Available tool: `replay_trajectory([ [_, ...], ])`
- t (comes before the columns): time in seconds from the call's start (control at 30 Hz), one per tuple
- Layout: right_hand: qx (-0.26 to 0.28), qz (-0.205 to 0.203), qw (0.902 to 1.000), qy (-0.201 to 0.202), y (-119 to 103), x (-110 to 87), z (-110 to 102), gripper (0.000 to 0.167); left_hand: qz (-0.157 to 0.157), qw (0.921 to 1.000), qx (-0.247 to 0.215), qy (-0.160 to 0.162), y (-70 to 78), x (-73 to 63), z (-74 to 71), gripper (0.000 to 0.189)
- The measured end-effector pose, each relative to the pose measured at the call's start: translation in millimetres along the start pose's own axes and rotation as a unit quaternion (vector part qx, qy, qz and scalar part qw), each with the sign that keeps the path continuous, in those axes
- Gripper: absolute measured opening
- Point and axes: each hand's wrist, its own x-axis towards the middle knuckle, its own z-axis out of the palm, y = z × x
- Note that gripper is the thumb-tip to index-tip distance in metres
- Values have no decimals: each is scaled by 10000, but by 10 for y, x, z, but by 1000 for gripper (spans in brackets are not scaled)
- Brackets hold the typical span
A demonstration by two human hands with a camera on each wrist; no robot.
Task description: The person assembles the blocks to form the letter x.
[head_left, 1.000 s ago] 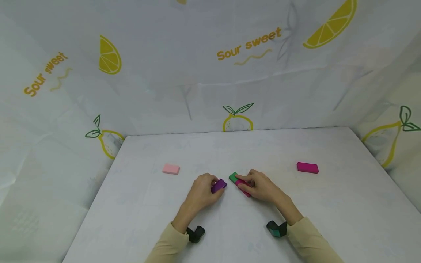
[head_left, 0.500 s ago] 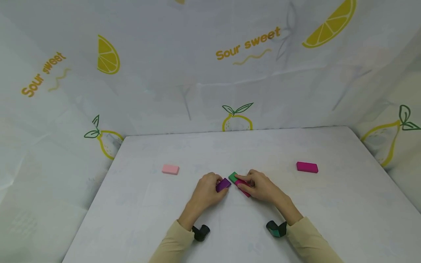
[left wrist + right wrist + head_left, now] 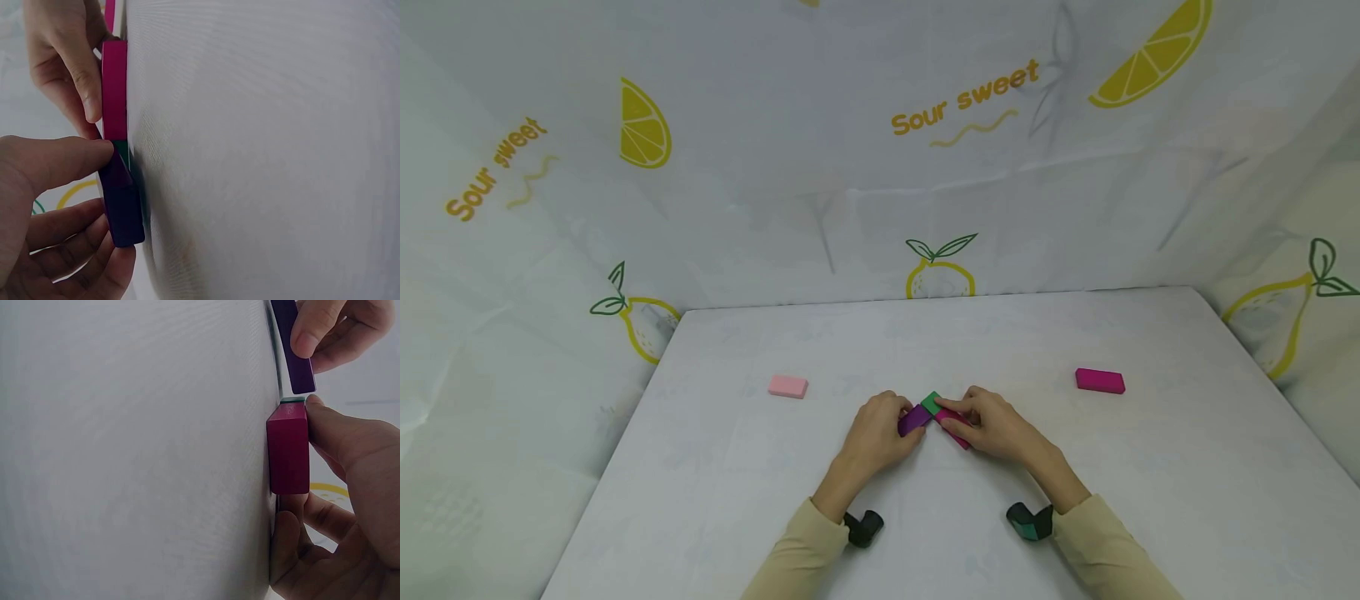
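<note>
My left hand (image 3: 876, 432) pinches a purple block (image 3: 914, 419) between thumb and fingers at the middle of the table. Its far end meets the left side of a green block (image 3: 930, 403); whether the two actually touch I cannot tell. My right hand (image 3: 997, 425) grips a magenta block (image 3: 114, 90), thumb on the near side and fingers on the far side. Magenta and green lie end to end in one slanted line, with a fingertip reaching to the green part. In the right wrist view the purple block (image 3: 294, 350) appears slightly tilted over the table surface.
A pink block (image 3: 787, 387) lies at the back left of the white table (image 3: 700, 500). Another magenta block (image 3: 1100, 381) lies at the back right. Black wrist cameras sit below both hands. A lemon-print cloth (image 3: 775, 208) hangs behind the table.
My left hand has slid right with the purple block, closing the gap to the green block. The right hand and its blocks have stayed put.
</note>
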Motion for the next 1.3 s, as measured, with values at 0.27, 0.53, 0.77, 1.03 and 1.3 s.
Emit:
replay_trajectory([
  [0.27, -4, 29, 10000, -15, -7, 0, -4, 40, 62, 10000, 31, -10, 2, 18, 23, 26],
  [0.53, -19, 18, 10000, -13, 1, 2, -7, 40, 34, 10000, -20, -13, 0, 31, 34, 24],
  [0.77, 5, 17, 10000, -15, 5, 5, -1, 41, 60, 10000, 23, -43, 2, 43, 35, 25],
  [1.03, -38, 90, 9999, -27, -3, 11, -7, 41, -11, 9999, -55, -112, 3, 56, 35, 24],
  [1.3, -14, 87, 9999, -50, -4, 9, -3, 41, 14, 9999, 41, -127, 3, 60, 44, 24],
])
